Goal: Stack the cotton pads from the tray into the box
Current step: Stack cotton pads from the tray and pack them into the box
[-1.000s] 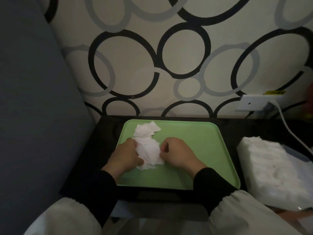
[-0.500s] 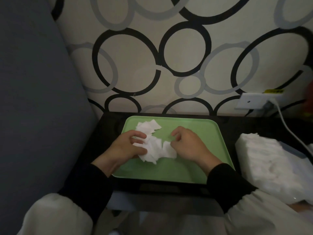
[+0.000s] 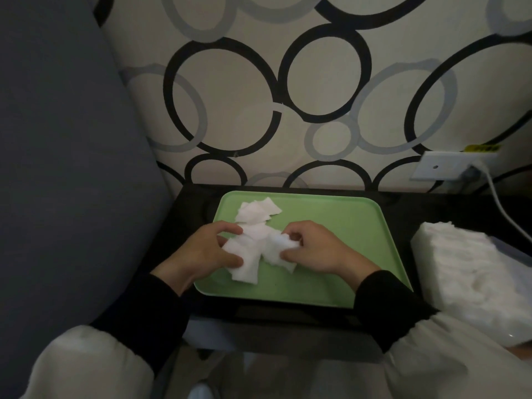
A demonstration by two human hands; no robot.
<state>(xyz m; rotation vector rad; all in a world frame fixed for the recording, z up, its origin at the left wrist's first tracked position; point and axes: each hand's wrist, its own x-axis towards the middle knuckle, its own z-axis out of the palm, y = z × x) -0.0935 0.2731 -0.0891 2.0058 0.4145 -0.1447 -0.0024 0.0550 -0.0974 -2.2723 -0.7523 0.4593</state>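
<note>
The cotton pads (image 3: 250, 251), squeezed together a second ago, are now pinched on the tray (image 3: 345, 234) by curled fingers (image 3: 227, 227) of the left hand (image 3: 201, 251) and right hand (image 3: 319, 249), so transfer to the box (image 3: 475, 272) is judged pending.

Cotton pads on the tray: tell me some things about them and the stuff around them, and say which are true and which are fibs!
1. The left hand and the right hand both hold cotton pads on the tray. True.
2. The tray is blue. False: it is green.
3. More loose pads lie near the tray's far left corner. True.
4. The box on the right is empty. False: white pads fill it.
</note>
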